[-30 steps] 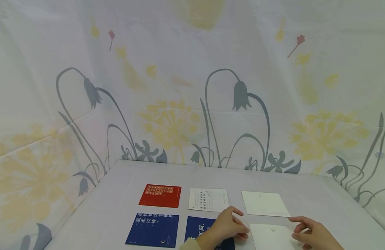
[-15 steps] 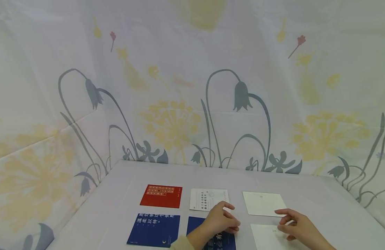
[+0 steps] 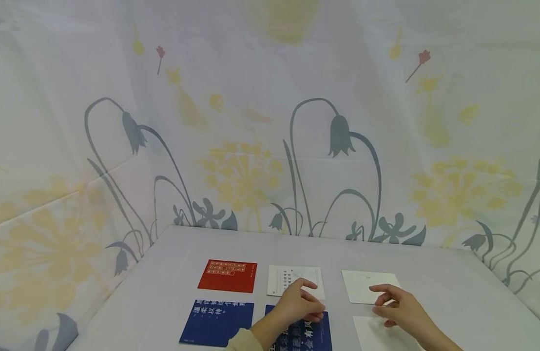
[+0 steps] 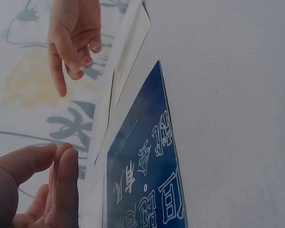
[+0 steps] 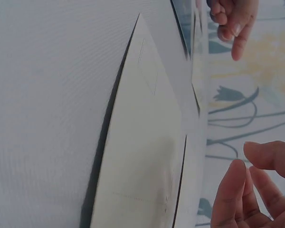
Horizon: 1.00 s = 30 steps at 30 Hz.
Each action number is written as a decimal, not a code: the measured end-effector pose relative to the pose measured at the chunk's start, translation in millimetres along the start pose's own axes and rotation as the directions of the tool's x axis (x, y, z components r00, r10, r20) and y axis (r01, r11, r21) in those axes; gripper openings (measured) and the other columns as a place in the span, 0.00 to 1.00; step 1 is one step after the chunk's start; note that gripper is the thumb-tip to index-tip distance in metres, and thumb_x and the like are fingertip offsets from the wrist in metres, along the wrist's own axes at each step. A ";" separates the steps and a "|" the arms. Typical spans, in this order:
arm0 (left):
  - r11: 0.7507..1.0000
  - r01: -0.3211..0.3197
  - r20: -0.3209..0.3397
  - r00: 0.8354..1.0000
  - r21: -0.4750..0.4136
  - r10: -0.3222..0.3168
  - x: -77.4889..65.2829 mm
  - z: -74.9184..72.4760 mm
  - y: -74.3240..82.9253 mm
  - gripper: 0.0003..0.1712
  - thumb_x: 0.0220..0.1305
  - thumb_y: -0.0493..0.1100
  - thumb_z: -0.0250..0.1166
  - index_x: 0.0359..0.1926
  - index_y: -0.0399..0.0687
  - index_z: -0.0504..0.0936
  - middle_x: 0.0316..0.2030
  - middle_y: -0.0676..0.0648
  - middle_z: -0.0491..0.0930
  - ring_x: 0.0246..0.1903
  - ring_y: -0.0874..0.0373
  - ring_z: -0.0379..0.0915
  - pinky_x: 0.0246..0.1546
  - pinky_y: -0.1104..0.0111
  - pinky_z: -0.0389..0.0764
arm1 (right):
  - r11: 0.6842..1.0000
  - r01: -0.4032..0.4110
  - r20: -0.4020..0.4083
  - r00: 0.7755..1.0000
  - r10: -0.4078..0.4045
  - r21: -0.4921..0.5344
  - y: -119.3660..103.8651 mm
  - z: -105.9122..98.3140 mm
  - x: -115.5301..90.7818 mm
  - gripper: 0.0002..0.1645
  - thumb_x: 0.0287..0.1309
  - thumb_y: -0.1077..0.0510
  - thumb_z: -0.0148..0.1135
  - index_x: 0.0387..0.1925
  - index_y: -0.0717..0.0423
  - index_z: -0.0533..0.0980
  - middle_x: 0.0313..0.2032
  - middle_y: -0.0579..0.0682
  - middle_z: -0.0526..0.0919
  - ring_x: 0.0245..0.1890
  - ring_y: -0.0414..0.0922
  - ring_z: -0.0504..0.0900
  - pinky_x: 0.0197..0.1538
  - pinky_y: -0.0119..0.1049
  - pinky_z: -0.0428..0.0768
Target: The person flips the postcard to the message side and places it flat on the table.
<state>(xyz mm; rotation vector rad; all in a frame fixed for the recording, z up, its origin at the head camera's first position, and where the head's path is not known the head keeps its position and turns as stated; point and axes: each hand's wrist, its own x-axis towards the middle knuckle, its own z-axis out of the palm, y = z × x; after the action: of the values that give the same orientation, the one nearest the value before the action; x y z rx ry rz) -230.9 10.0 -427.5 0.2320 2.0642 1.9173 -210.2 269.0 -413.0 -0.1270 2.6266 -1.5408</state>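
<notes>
My left hand point(image 3: 296, 303) hovers over the front middle blue card point(image 3: 319, 336), which carries white lettering. Its fingers are loosely bent, with nothing between them. Part of that card is hidden behind the hand and forearm. In the left wrist view the same blue card lies flat beside the fingertips point(image 4: 66, 164). Over the two cream cards on the right, the front one point(image 3: 375, 334) and the back one point(image 3: 355, 282), hangs my right hand point(image 3: 403, 310). It too holds nothing, its fingers relaxed and apart from the front card in the right wrist view.
On the left lie a red card point(image 3: 228, 277) at the back and a blue card point(image 3: 217, 322) in front. A white printed card point(image 3: 276, 280) sits in the back row's middle. Flower-patterned cloth point(image 3: 261, 122) rises behind the pale tabletop point(image 3: 164, 292).
Both hands have drifted left and slightly away from me. The right hand rose from the front cream card's right side to above it. The cards keep their layout; the view has shifted slightly.
</notes>
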 end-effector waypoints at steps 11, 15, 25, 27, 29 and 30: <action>0.998 -0.043 -0.030 0.999 0.047 0.045 -0.9 -16.2 1.9 0.27 0.51 0.31 0.69 0.52 0.37 0.69 0.28 0.45 0.76 0.24 0.55 0.80 0.25 0.65 0.82 | 1.000 0.004 -0.028 1.000 -0.004 0.009 -12.8 13.6 12.9 0.31 0.49 0.65 0.67 0.55 0.69 0.69 0.30 0.51 0.74 0.27 0.48 0.76 0.27 0.39 0.81; 0.996 -0.059 -0.035 0.997 0.074 0.062 -1.1 -22.9 1.3 0.27 0.52 0.32 0.69 0.53 0.36 0.69 0.28 0.46 0.76 0.24 0.55 0.80 0.25 0.66 0.82 | 1.000 -0.003 -0.049 0.999 0.004 0.021 -16.3 20.8 18.8 0.30 0.48 0.67 0.67 0.55 0.69 0.69 0.30 0.51 0.75 0.27 0.48 0.76 0.27 0.39 0.81; 0.990 -0.090 -0.059 0.994 0.105 0.097 2.2 -40.4 -1.8 0.27 0.53 0.32 0.68 0.53 0.34 0.69 0.29 0.45 0.77 0.25 0.55 0.80 0.26 0.64 0.82 | 0.998 0.022 -0.056 0.998 -0.019 0.058 -23.6 37.4 31.4 0.30 0.46 0.67 0.67 0.54 0.68 0.70 0.30 0.52 0.74 0.27 0.47 0.77 0.27 0.39 0.81; 0.990 -0.093 -0.068 0.993 0.109 0.101 2.9 -43.5 -2.4 0.27 0.53 0.32 0.68 0.53 0.34 0.69 0.30 0.45 0.77 0.25 0.54 0.80 0.26 0.64 0.82 | 0.998 0.015 -0.061 0.998 -0.011 0.062 -24.6 41.1 33.5 0.30 0.46 0.68 0.66 0.54 0.67 0.70 0.30 0.51 0.74 0.27 0.47 0.77 0.27 0.39 0.81; 0.990 -0.082 -0.079 0.993 0.114 0.092 2.5 -46.5 -3.4 0.27 0.52 0.32 0.68 0.53 0.35 0.69 0.30 0.45 0.76 0.26 0.54 0.80 0.26 0.64 0.82 | 0.998 0.015 -0.075 0.997 -0.010 0.059 -25.3 45.3 35.8 0.29 0.46 0.68 0.66 0.53 0.67 0.71 0.29 0.51 0.75 0.27 0.48 0.77 0.27 0.39 0.81; 0.990 -0.081 -0.085 0.992 0.116 0.091 2.5 -48.2 -4.0 0.26 0.52 0.32 0.68 0.53 0.35 0.70 0.30 0.45 0.76 0.26 0.54 0.80 0.26 0.64 0.82 | 0.998 0.013 -0.084 0.996 -0.008 0.058 -26.0 47.5 36.8 0.29 0.46 0.68 0.67 0.53 0.67 0.71 0.29 0.51 0.75 0.26 0.48 0.77 0.27 0.39 0.81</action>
<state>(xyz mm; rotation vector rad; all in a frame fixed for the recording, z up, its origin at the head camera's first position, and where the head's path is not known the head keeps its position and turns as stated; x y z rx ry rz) -249.0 -34.9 -429.2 0.2686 2.2590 1.8947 -240.2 210.9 -414.8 -0.0730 2.6444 -1.6600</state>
